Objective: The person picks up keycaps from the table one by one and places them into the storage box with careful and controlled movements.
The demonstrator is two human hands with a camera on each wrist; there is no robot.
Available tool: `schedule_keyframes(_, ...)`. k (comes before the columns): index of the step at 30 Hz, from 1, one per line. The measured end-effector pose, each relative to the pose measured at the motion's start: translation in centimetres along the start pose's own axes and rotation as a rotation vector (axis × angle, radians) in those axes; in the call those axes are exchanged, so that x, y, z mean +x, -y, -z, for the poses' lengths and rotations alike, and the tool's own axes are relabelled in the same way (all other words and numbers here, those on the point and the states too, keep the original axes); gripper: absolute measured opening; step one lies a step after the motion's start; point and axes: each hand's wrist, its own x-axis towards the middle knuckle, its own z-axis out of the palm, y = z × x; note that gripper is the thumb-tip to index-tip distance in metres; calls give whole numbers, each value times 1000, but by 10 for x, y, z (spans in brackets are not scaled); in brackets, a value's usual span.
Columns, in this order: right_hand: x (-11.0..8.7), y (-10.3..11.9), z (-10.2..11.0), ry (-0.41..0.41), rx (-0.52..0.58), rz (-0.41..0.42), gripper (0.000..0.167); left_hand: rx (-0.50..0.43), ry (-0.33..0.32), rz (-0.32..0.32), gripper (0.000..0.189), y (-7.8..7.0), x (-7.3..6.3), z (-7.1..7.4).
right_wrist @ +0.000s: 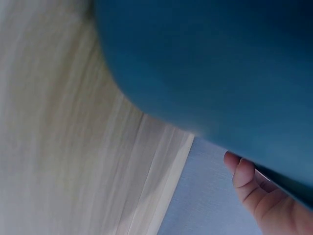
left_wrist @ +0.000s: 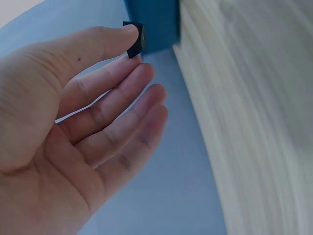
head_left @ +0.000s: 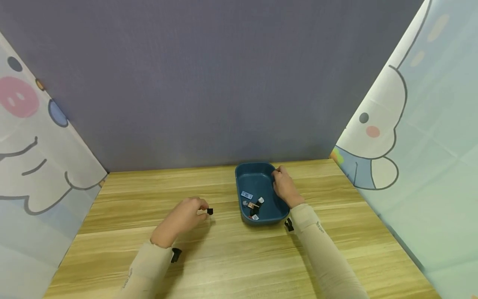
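Note:
Between thumb and index finger, my left hand [head_left: 188, 214] pinches a small black block [head_left: 210, 211] above the table, left of a dark blue tray [head_left: 255, 167]. In the left wrist view the same black block [left_wrist: 135, 39] sits at the fingertips, while the other fingers curve loosely below. My right hand [head_left: 285, 187] grips the tray's right rim near its far corner; the right wrist view has the tray wall [right_wrist: 205, 88] filling most of the picture. Several small pieces lie in the tray, among them a light blue tile [head_left: 247, 194], a white piece [head_left: 261, 200] and a tan piece [head_left: 252, 205].
The wood-grain table [head_left: 224, 257] extends around the tray. A grey panel [head_left: 209, 91] rises along its back edge. Printed cartoon curtains [head_left: 429, 124] hang at both sides. Black wrist straps show at the left [head_left: 176, 254] and right cuffs.

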Motion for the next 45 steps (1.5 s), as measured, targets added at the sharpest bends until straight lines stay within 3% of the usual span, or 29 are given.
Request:
schedule_keyframes(3, -1, -1, -1, 9, -3, -7, 22, -34, 18, -12, 19, -12, 15, -1)
schedule_keyframes(10, 0, -1, -2, 17, -6, -25, 23, -54, 17, -124, 18, -34, 43, -6)
schedule_keyframes(18, 2, 0, 0, 21, 1, -13, 23, -73, 14, -201, 19, -54, 63, -15)
schedule_keyframes(30, 1, 0, -1, 37, 0, -22, 24, -92, 31, -216, 30, -61, 71, -28)
schedule_keyframes(45, 1, -3, -4, 25, -7, -22, 24, -67, 20, -201, 30, -58, 67, -28)
